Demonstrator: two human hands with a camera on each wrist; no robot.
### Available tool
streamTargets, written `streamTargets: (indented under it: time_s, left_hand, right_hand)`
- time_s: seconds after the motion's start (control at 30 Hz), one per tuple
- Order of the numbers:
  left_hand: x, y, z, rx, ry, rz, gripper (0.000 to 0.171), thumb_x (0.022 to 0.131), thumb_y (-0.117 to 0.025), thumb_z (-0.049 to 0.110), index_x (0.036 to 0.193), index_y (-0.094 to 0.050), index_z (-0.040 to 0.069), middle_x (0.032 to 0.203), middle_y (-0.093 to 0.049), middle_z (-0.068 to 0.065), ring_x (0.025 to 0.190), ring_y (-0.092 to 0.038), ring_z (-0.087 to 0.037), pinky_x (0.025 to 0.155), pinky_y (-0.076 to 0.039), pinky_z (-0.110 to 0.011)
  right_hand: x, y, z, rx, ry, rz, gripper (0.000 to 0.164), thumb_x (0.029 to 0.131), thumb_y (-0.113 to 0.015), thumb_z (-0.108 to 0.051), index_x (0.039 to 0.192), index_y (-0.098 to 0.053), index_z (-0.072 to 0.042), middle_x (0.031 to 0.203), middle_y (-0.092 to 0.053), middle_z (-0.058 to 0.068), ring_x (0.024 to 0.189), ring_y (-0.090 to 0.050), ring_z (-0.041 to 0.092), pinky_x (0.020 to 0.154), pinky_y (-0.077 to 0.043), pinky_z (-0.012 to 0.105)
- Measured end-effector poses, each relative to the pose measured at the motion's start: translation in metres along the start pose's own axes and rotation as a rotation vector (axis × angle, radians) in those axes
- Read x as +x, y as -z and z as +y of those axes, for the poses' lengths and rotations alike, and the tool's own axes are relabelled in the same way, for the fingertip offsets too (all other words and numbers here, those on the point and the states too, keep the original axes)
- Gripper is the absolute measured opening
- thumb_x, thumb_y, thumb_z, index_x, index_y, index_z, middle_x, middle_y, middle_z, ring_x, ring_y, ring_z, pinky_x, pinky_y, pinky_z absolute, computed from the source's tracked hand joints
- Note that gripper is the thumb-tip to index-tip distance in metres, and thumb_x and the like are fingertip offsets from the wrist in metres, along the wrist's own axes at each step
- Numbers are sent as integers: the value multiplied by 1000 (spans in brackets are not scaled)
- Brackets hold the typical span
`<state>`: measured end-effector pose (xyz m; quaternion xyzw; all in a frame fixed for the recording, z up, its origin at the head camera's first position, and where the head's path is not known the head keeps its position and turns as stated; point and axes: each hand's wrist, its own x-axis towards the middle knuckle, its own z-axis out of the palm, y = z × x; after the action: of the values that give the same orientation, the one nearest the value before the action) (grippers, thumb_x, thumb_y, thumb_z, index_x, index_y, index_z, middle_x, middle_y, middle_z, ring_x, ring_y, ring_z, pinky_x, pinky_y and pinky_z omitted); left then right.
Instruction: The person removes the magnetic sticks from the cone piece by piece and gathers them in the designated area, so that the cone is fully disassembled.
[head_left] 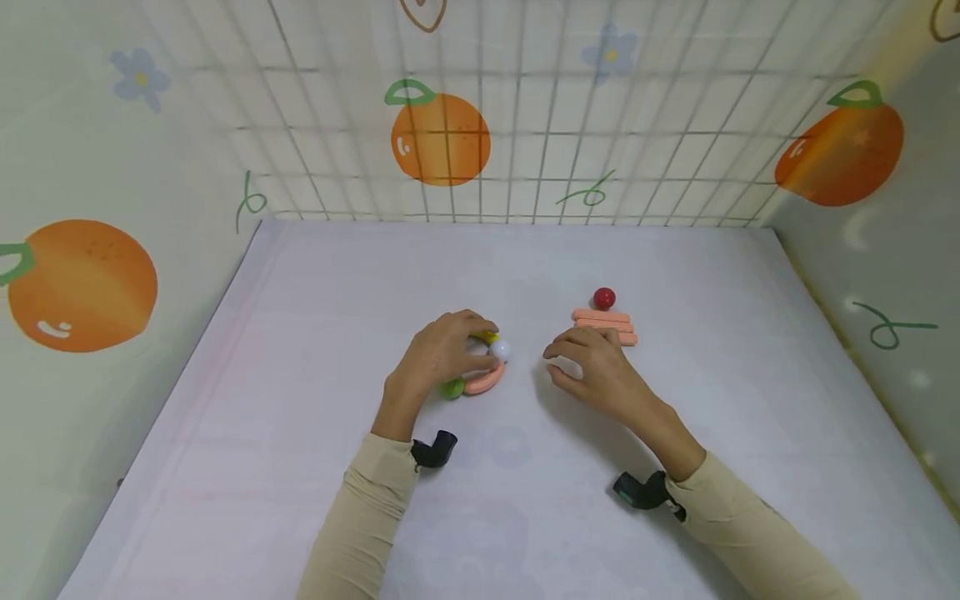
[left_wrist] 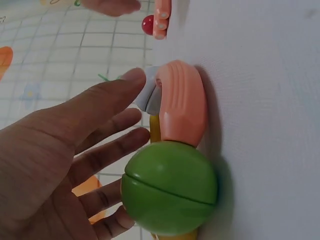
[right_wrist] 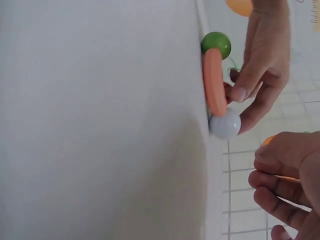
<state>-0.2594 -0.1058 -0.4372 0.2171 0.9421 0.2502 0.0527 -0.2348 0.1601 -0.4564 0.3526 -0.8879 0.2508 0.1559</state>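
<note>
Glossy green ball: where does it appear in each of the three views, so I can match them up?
Head: slightly left of centre, below mid-height, by the left hand; the glossy green ball looks small.
Left wrist: large, at lower centre, right of that hand's fingers; the ball shows its groove.
Right wrist: near the top, right of centre; the ball.
Shared landmark: the curved pink sausage-shaped piece next to it.

The green ball [left_wrist: 170,190] and white ball [right_wrist: 225,125] are showing smooth, glossy, plastic-looking surfaces; the curved pink bar [left_wrist: 182,112] is displaying ridged, softly shining plastic; beige sleeves [head_left: 363,508] are looking like creased, matt cloth.
</note>
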Motion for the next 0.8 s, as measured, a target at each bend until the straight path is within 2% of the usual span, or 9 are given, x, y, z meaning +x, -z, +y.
streamTargets:
  time_s: [0.2, 0.47, 0.8]
  left_hand:
    - [1, -3, 0, -16, -23, -44, 52, 83, -84, 33, 129, -69, 14, 135, -58, 0, 124, -51, -28, 99, -45, -44]
    - [-1, -1, 5, -99, 27, -46, 55, 83, -84, 27, 131, -66, 8, 138, -57, -2, 126, -53, -23, 102, -45, -40]
    - [0, -3, -1, -163, -15, -34, 50, 83, -85, 23, 126, -68, 7, 135, -58, -4, 124, -54, -24, 102, -44, -38]
  right_hand:
    - [13, -8, -7, 67, -41, -34, 21, 84, -80, -11, 104, -74, -7, 106, -68, 4, 103, -61, 23, 85, -33, 46]
    - [30, -20, -11, 121, -115, -116, 27, 88, -78, -14, 113, -72, -8, 110, -66, 3, 102, -58, 21, 88, -34, 47]
    - [46, -32, -7, 175, -79, -219, 35, 89, -77, -12, 123, -69, -7, 120, -65, 6, 117, -55, 25, 90, -37, 49]
